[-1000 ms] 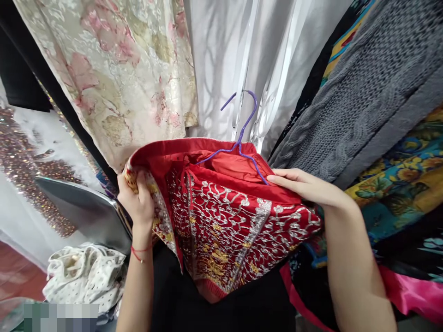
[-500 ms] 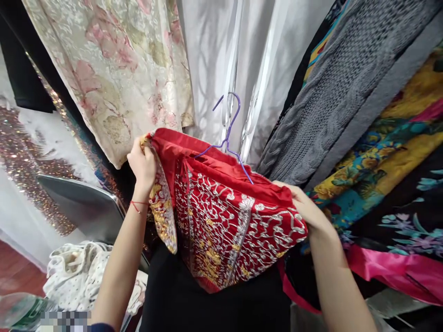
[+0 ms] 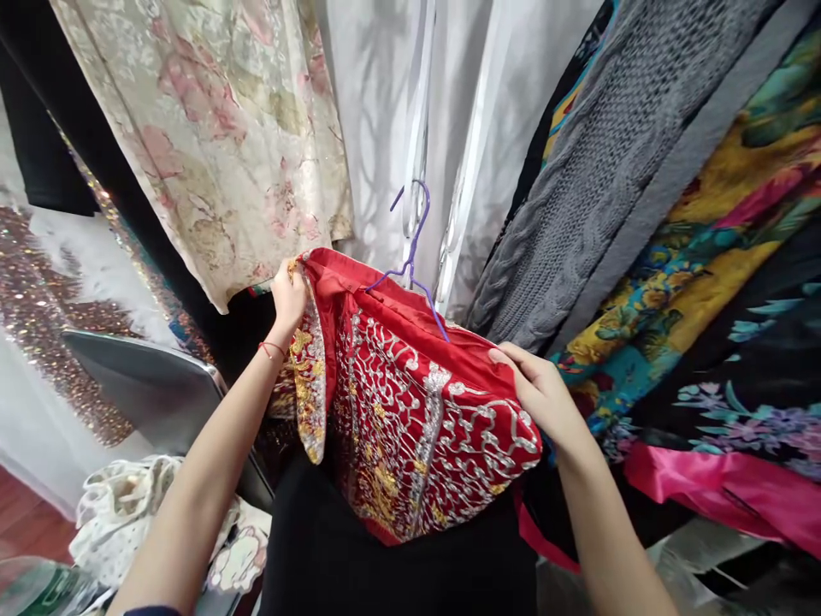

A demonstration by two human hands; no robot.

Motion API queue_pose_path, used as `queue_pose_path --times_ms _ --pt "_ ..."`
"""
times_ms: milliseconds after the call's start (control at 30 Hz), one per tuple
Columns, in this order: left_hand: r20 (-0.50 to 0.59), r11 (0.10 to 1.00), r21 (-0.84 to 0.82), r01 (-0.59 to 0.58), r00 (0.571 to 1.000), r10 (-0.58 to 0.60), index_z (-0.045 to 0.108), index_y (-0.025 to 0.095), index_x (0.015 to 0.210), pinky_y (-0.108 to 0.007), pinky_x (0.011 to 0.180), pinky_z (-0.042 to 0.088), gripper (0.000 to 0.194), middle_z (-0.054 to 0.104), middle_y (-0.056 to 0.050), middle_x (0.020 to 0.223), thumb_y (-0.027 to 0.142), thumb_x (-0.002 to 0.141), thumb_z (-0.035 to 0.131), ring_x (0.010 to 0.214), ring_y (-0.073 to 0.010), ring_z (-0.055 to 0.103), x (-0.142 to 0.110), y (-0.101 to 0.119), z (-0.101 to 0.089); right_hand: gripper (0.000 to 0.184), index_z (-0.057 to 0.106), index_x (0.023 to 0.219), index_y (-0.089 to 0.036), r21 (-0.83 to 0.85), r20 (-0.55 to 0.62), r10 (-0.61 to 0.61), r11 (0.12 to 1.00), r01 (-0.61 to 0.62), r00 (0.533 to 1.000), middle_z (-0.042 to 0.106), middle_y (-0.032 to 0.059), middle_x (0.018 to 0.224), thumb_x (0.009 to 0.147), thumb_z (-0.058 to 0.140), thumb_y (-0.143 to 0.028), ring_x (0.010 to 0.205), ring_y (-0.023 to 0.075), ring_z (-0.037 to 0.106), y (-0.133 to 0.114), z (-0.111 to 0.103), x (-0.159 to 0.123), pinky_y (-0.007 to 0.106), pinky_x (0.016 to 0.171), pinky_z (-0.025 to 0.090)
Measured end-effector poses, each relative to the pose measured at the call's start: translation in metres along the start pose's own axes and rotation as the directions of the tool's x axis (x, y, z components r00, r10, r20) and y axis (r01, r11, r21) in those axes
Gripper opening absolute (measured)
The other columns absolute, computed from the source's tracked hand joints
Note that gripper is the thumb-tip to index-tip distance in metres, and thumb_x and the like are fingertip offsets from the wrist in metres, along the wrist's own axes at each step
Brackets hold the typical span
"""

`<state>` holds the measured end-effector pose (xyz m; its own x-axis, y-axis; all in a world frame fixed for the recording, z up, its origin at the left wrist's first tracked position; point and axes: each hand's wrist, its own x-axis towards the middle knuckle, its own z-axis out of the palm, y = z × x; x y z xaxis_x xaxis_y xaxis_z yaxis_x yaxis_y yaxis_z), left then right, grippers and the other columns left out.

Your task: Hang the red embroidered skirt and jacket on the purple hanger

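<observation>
A red garment (image 3: 416, 419) with silver and gold embroidery hangs on a purple wire hanger (image 3: 410, 257) in front of me. My left hand (image 3: 288, 295) is closed on the garment's upper left edge, with a red thread around the wrist. My right hand (image 3: 542, 398) grips the garment's right side, fingers curled over the red fabric. The hanger's hook points up, free of any rail I can see.
Hanging clothes crowd around: a floral cream fabric (image 3: 218, 128) at upper left, white cloth (image 3: 398, 111) behind, a grey cable-knit sweater (image 3: 616, 162) and bright floral prints (image 3: 711, 257) to the right. A grey chair back (image 3: 147, 389) and a white dotted cloth (image 3: 128, 513) sit lower left.
Both hands lifted the red garment and hanger up and away from me. My left hand rose along the left edge; my right hand went from lying flat to gripping the right side.
</observation>
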<state>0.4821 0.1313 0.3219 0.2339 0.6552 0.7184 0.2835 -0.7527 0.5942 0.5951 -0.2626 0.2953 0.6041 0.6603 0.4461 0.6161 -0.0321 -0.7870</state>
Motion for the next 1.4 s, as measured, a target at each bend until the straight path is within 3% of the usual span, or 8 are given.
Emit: queue_pose_path --times_ms 100,200,367,467,667,900,1267,1400 --pt "-0.064 0.993 0.106 -0.057 0.996 0.065 0.061 0.016 0.109 -0.030 0.082 0.047 0.031 0.071 -0.010 0.095 0.027 0.100 0.033 0.087 -0.0207 0.067 0.004 0.020 -0.015 0.033 0.056 0.078 -0.021 0.027 -0.242 -0.015 0.999 0.023 0.970 0.053 -0.0010 0.074 0.095 0.052 -0.050 0.071 0.0153 0.047 -0.009 -0.003 -0.003 0.026 0.066 0.040" --pt "0.052 0.947 0.300 -0.116 0.993 0.106 0.062 0.017 0.110 -0.032 0.079 0.045 0.033 0.071 -0.011 0.088 0.036 0.100 0.036 0.087 -0.0252 0.069 0.002 0.031 -0.034 0.036 0.053 0.076 -0.022 0.038 -0.427 -0.011 0.999 0.030 0.904 0.048 -0.0008 0.071 0.095 0.050 -0.052 0.068 0.0160 0.044 -0.016 -0.002 -0.003 0.028 0.063 0.039" --pt "0.264 0.838 0.496 -0.226 0.959 0.102 0.062 0.015 0.112 -0.034 0.077 0.045 0.061 0.073 -0.016 0.089 0.068 0.083 0.057 0.092 -0.0332 0.070 -0.016 0.024 -0.051 0.037 0.059 0.080 -0.021 -0.069 -0.448 -0.036 0.998 0.006 0.893 0.047 -0.0008 0.069 0.096 0.049 -0.053 0.065 0.0162 0.043 -0.026 0.004 -0.009 0.029 0.061 0.037" --pt "0.358 0.792 0.556 -0.254 0.932 0.048 0.061 0.014 0.120 -0.036 0.078 0.046 0.072 0.074 -0.018 0.096 0.071 0.075 0.063 0.094 -0.0362 0.070 -0.023 0.023 -0.040 0.036 0.062 0.083 -0.021 -0.194 -0.435 -0.071 0.981 -0.016 0.897 0.054 0.0007 0.069 0.098 0.047 -0.050 0.064 0.0172 0.048 -0.037 0.013 -0.022 0.030 0.063 0.038" --pt "0.296 0.784 0.608 -0.126 0.952 -0.077 0.073 0.017 0.106 -0.039 0.076 0.045 0.043 0.075 -0.020 0.101 0.050 0.089 0.052 0.099 -0.0377 0.070 -0.009 0.032 -0.006 0.038 0.060 0.084 -0.020 -0.517 -0.571 -0.127 0.823 -0.235 0.811 0.059 0.0058 0.065 0.102 0.035 -0.042 0.057 0.0200 0.048 -0.054 0.044 -0.037 0.032 0.058 0.029" --pt "0.284 0.787 0.600 -0.141 0.958 -0.045 0.074 0.018 0.108 -0.039 0.076 0.044 0.045 0.075 -0.019 0.101 0.052 0.089 0.051 0.098 -0.0366 0.069 -0.004 0.032 0.007 0.032 0.053 0.084 -0.022 -0.677 -0.542 -0.103 0.641 -0.361 0.834 0.061 0.0078 0.066 0.103 0.029 -0.032 0.052 0.0215 0.046 -0.069 0.064 -0.043 0.032 0.054 0.022" --pt "0.294 0.755 0.639 -0.148 0.954 -0.062 0.073 0.019 0.107 -0.036 0.074 0.043 0.038 0.075 -0.019 0.102 0.046 0.088 0.054 0.096 -0.0346 0.070 0.024 -0.006 0.009 0.040 0.058 0.082 -0.021 -0.645 -0.445 -0.239 0.754 -0.123 0.863 0.059 0.0062 0.062 0.101 0.029 -0.041 0.055 0.0207 0.050 0.013 0.028 0.007 0.031 0.057 0.029" --pt "0.468 0.826 0.497 -0.266 0.884 0.003 0.072 0.020 0.096 -0.030 0.070 0.041 0.028 0.076 -0.012 0.096 0.042 0.083 0.062 0.088 -0.0271 0.069 0.043 -0.013 -0.001 0.038 0.055 0.083 -0.022 -0.484 -0.420 -0.159 0.872 -0.073 0.893 0.060 0.0037 0.064 0.100 0.034 -0.048 0.056 0.0191 0.054 0.026 0.013 0.017 0.029 0.058 0.036"
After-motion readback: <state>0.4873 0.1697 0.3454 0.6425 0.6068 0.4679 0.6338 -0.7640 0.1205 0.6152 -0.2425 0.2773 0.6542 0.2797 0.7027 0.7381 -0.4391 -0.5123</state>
